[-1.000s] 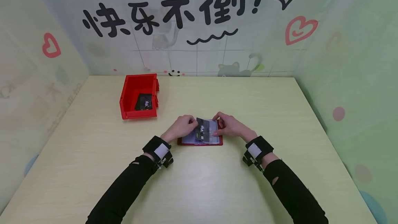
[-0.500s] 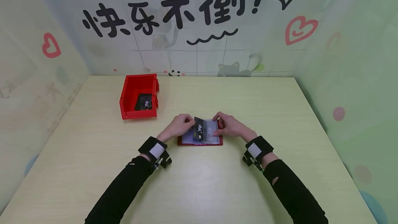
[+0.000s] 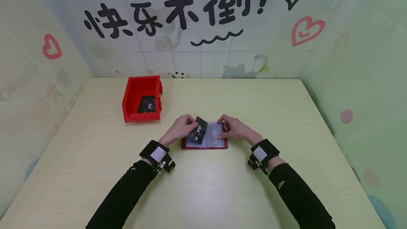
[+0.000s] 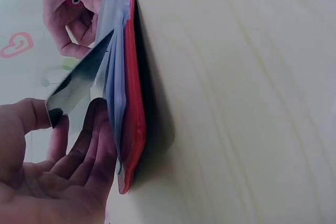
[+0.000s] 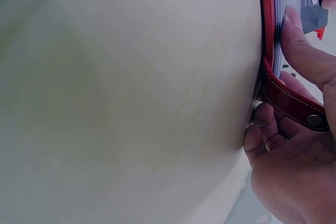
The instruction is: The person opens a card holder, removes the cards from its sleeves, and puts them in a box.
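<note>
The black VIP card [image 3: 198,134] was at the centre of the table [image 3: 222,193], tilted up and pinched at its upper edge between the thumb and fingers of the left hand [image 3: 179,127]. Its lower edge met the clear plastic sleeves of the red card holder [image 3: 205,147], which lay open and flat beneath it. In the left wrist view the card [image 4: 79,82] stood at a slant with its far edge against the sleeves, so it appeared partly in or at the mouth of a pocket; I could not tell how deep.

At the holder's three o'clock side the right hand [image 3: 233,129] pinned the sleeves down, thumb on top of the pages and fingers curled under the red strap with its snap [image 5: 314,120].

Out at ten o'clock from the holder, well apart, stood a red bin [image 3: 141,99] with another black card [image 3: 147,104] lying inside it.

Judged from this, the work was midway: one card was at the holder and not clearly seated or freed, at least one more lay in the bin, and the holder was not yet closed.
</note>
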`<state>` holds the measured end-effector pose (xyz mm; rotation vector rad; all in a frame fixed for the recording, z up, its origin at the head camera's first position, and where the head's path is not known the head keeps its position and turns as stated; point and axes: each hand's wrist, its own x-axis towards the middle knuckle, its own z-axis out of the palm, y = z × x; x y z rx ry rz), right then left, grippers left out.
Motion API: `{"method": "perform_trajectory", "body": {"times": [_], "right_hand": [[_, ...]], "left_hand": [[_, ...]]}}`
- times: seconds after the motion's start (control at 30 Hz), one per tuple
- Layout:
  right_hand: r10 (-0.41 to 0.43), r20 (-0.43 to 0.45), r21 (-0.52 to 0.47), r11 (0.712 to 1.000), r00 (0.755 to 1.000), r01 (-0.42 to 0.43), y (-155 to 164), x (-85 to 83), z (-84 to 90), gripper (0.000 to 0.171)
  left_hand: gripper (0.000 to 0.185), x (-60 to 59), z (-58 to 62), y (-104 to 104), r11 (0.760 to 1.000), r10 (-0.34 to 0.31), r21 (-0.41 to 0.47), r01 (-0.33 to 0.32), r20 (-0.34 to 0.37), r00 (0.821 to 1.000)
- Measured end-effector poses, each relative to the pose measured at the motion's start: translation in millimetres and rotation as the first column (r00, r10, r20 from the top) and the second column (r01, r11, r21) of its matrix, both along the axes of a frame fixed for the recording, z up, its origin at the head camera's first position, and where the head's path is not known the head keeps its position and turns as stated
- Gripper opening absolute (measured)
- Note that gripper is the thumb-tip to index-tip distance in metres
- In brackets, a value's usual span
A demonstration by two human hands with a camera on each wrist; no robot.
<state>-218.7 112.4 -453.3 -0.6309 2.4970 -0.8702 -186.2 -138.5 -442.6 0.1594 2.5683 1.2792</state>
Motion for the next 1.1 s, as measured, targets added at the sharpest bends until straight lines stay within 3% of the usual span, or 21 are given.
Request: {"method": "perform_trajectory", "body": {"times": [0.23,0.83,1.1], "right_hand": [[0.002,-0.003,0.005,1.000,1.000,-0.002,-0.1,-0.2,-0.8,0.054],[0.006,0.005,-0.001,1.000,1.000,-0.006,0.6,0.0,-1.4,0.055],[0.005,0.007,0.007,1.000,1.000,-0.005,0.6,-0.8,-2.7,0.054]], "left_hand": [[0.030,-1.2,2.5,-5.8,0.998,0.049,0.033,-0.049,0.004,0.999],[0.043,-8.0,27.3,-45.2,0.969,0.191,0.162,-0.188,-0.009,0.981],[0.045,-9.5,37.9,-67.0,0.957,0.250,0.170,-0.234,-0.084,0.964]]}}
